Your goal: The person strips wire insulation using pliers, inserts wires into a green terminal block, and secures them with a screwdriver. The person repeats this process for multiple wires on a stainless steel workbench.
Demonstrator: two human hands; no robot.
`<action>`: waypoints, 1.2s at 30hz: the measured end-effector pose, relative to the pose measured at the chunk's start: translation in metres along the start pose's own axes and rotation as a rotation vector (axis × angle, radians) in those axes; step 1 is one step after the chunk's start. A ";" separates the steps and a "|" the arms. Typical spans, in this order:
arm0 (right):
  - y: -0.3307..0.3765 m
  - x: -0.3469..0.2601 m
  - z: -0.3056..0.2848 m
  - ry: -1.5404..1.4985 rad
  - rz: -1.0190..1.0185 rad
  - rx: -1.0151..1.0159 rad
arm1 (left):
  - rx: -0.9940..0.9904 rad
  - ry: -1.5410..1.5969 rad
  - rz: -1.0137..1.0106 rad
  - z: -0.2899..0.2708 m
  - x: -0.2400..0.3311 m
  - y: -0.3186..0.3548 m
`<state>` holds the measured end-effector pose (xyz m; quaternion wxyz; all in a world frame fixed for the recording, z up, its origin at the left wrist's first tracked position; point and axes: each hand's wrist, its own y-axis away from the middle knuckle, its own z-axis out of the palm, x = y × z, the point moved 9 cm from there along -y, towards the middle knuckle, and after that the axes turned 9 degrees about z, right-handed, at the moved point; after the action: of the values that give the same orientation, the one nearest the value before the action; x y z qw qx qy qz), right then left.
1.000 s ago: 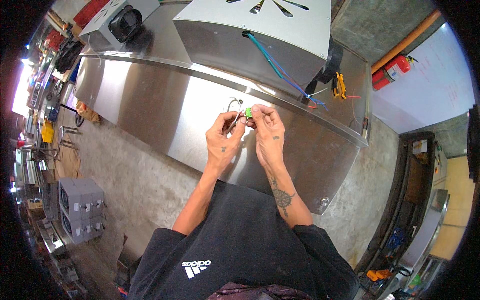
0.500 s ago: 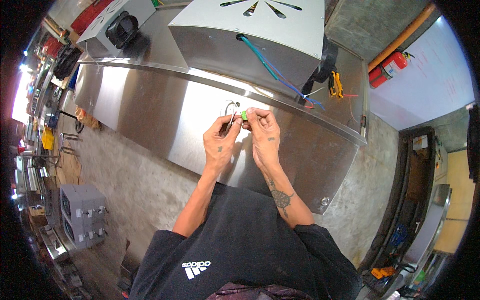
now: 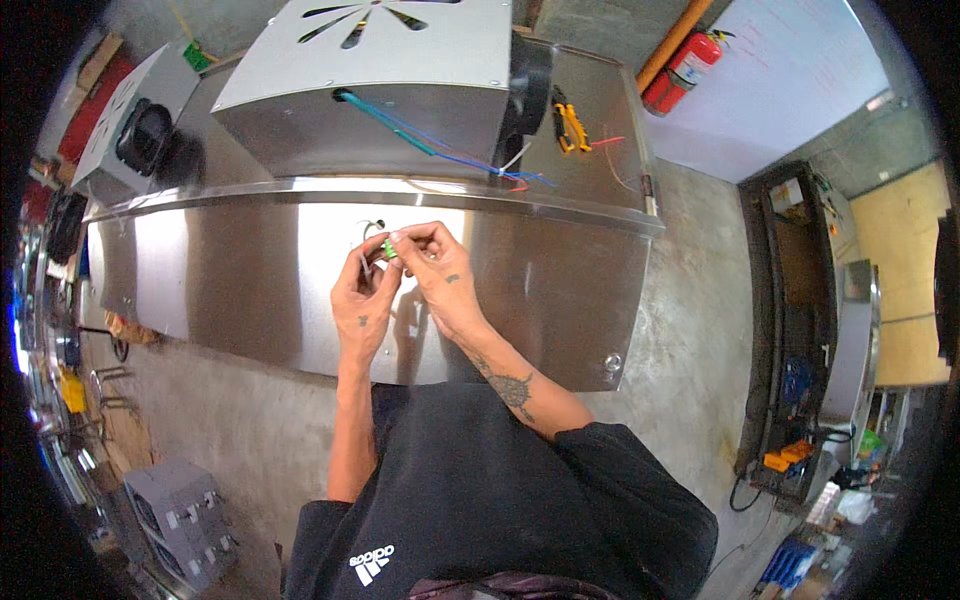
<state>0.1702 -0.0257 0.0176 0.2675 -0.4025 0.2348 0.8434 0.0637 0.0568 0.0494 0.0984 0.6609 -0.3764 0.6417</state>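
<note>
Fingers (image 3: 400, 240) of both hands meet just above the middle of the frame, pinched on a small green connector (image 3: 389, 250). The right hand (image 3: 440, 275) grips it from the right with thumb and forefinger closed on it; the left hand (image 3: 362, 300) closes on it from the left and below, with thin wires (image 3: 372, 228) curling up from between the fingertips. Both hands hover in front of the long stainless steel housing (image 3: 230, 270) that spans the frame's centre. On top of it, in the upper middle, stands a grey metal box (image 3: 400, 60) with slotted vents; blue and green cables (image 3: 430, 145) run out of a hole in its side. Yellow-handled pliers (image 3: 572, 125) lie to the right of it. A red fire extinguisher (image 3: 680, 75) stands at upper right on the concrete floor (image 3: 690, 330).
</note>
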 end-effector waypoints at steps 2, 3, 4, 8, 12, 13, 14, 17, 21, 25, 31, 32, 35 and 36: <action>0.003 -0.013 -0.011 0.154 -0.042 0.071 | 0.013 -0.007 -0.045 -0.002 -0.002 0.001; 0.004 -0.029 -0.025 0.264 -0.088 0.145 | 0.032 0.007 -0.045 -0.002 -0.001 0.003; 0.004 -0.047 -0.039 0.371 -0.133 0.209 | 0.030 -0.023 -0.037 -0.005 0.002 0.004; -0.012 -0.158 -0.161 0.785 -0.602 0.716 | 0.068 -0.043 -0.041 -0.020 0.004 0.009; -0.027 -0.215 -0.301 1.604 -0.645 1.124 | 0.069 0.033 -0.065 -0.012 0.002 0.004; -0.027 -0.221 -0.315 1.664 -0.560 1.156 | 0.076 0.044 -0.064 -0.011 0.000 0.004; -0.023 -0.222 -0.323 1.720 -0.474 1.181 | 0.086 0.049 -0.063 -0.012 0.000 0.006; -0.019 -0.214 -0.330 1.775 -0.382 1.184 | 0.088 0.028 -0.051 -0.015 0.000 0.008; -0.025 -0.206 -0.316 1.868 -0.364 1.133 | 0.100 0.028 -0.055 -0.017 -0.002 0.009; -0.034 -0.204 -0.323 1.917 -0.348 1.161 | 0.080 0.038 -0.042 -0.019 -0.006 0.008; -0.051 -0.214 -0.357 2.055 -0.172 1.187 | 0.061 0.090 -0.063 -0.011 -0.007 0.007; -0.053 -0.215 -0.357 2.052 -0.154 1.178 | 0.053 0.101 -0.071 -0.010 -0.003 0.006; -0.041 -0.224 -0.341 2.019 -0.198 1.245 | 0.060 0.091 -0.064 -0.013 0.004 0.007; -0.030 -0.233 -0.338 2.010 -0.290 1.300 | 0.060 0.116 -0.059 -0.012 0.004 0.006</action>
<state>0.5007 -0.2707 0.0081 0.2102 -0.6921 0.6717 -0.1602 0.0499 0.0587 0.0526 0.1190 0.6359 -0.3313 0.6868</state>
